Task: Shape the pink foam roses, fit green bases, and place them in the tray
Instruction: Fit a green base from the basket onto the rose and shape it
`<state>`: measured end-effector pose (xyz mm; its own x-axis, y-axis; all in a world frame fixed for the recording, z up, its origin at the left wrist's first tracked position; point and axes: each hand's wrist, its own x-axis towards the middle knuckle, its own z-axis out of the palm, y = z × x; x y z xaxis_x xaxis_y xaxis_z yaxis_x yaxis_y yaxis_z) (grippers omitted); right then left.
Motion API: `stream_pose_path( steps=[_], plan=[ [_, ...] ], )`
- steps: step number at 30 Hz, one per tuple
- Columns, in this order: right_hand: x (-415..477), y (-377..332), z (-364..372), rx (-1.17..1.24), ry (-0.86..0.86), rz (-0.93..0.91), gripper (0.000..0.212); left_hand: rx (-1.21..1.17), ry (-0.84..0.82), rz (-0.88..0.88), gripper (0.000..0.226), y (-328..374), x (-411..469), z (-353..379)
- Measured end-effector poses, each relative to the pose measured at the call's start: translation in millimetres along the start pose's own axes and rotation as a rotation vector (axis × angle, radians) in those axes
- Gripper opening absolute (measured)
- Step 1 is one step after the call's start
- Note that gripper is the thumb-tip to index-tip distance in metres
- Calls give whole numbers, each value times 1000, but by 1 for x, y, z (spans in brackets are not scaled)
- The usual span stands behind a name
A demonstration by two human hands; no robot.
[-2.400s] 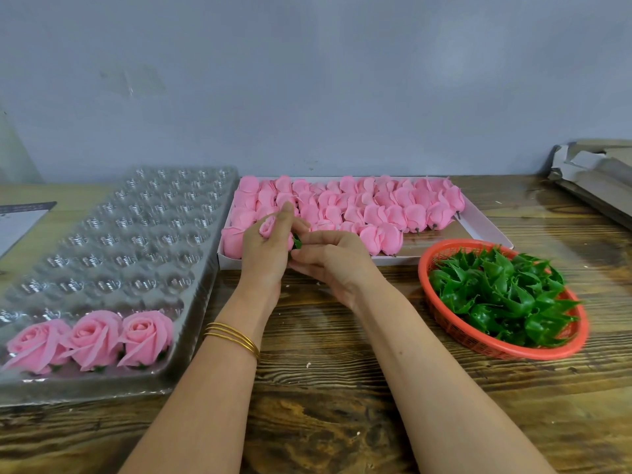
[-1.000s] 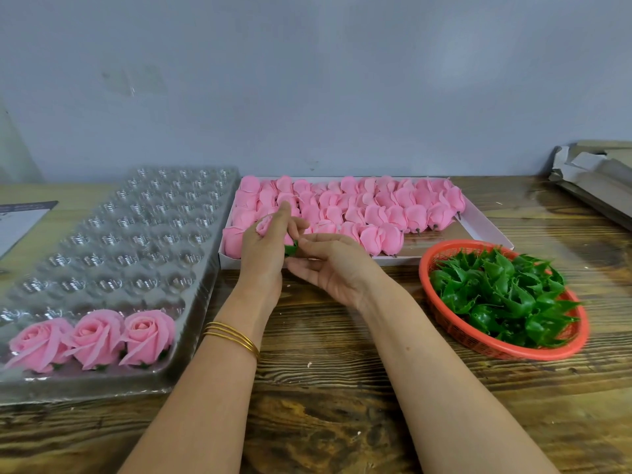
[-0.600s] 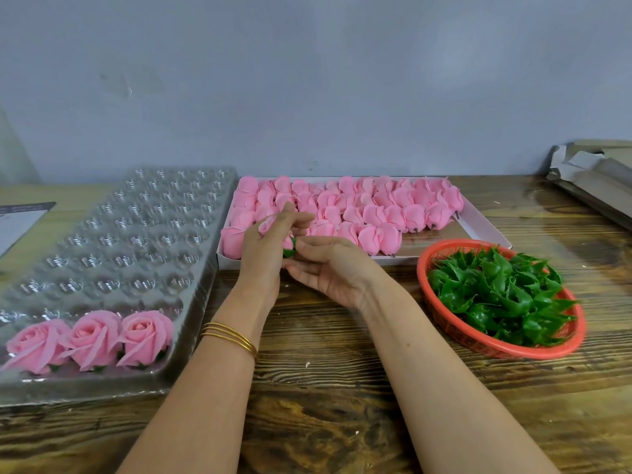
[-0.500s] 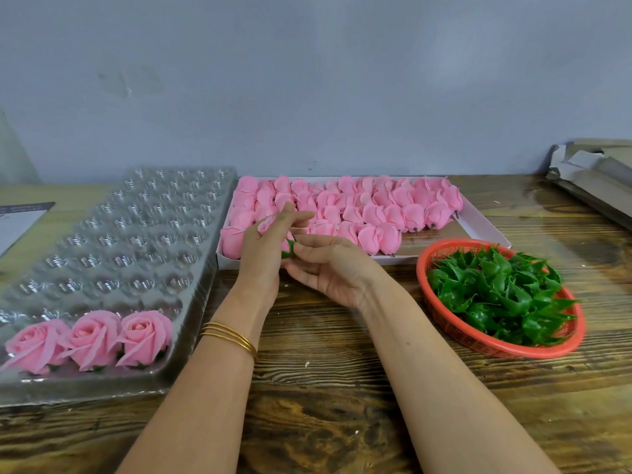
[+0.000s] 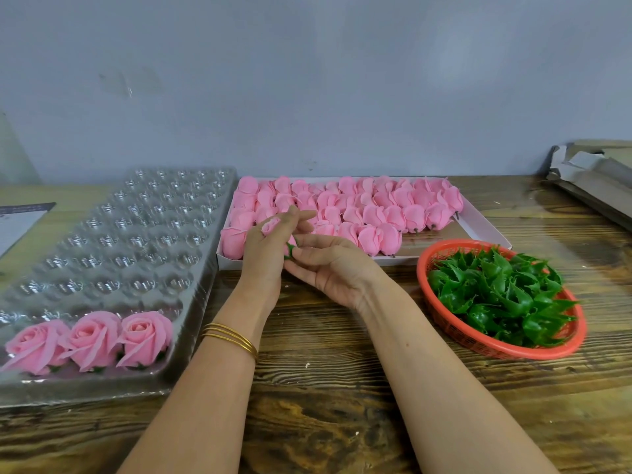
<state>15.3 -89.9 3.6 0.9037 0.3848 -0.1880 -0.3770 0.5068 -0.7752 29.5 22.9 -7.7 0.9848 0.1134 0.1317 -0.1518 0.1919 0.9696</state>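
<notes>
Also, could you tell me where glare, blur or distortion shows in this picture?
Head view: glare speckles the clear tray; wide-angle stretch toward the frame edges; left hand, right hand, pink rose and green base look sharp; shadows soft, faint.

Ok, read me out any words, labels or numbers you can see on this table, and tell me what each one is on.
No text here can be read.
Paper sheet at the left edge: dark strip with faint marks, too small and blurred to read.
Clear tray, white box, red basket, cardboard: no print visible.
</notes>
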Motion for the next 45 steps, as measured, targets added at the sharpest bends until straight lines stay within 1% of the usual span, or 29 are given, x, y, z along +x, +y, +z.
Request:
stream_pose_path(
  steps=[4, 8, 12, 14, 16, 19, 27, 36, 39, 42, 45],
  plan=[
    [2, 0, 1, 54, 17, 9, 16, -1, 9, 0, 35, 3, -1, 2],
    [1, -2, 0, 89, 6, 44, 18, -74, 22, -6, 39, 3, 0, -1],
    [1, -2, 0, 59, -14, 60, 25, -109, 10, -13, 37, 1, 2, -2],
    [-1, -2, -1, 18, -19, 70, 21, -123, -4, -19, 38, 0, 2, -2],
    [-2, -3, -1, -11, -27, 69, 18, -101, -25, -21, 35, 0, 2, -3],
    [-2, -2, -1, -19, -26, 27, 25, -61, -42, -39, 27, 0, 3, -3],
    [2, 1, 0, -45, 35, -60, 29, -57, -20, -30, 18, -1, 4, -2],
    [2, 4, 3, -60, 35, -137, 30, -87, 52, -80, 40, 2, 1, 1],
    [0, 2, 5, -41, 11, -108, 27, -108, 31, -57, 49, 2, 1, 1],
    [-1, 0, 5, -13, -19, -57, 23, -142, 26, -55, 49, 1, 2, -1],
    [-2, -2, 3, -4, -38, -8, 21, -206, 26, -89, 48, -1, 4, -2]
  ],
)
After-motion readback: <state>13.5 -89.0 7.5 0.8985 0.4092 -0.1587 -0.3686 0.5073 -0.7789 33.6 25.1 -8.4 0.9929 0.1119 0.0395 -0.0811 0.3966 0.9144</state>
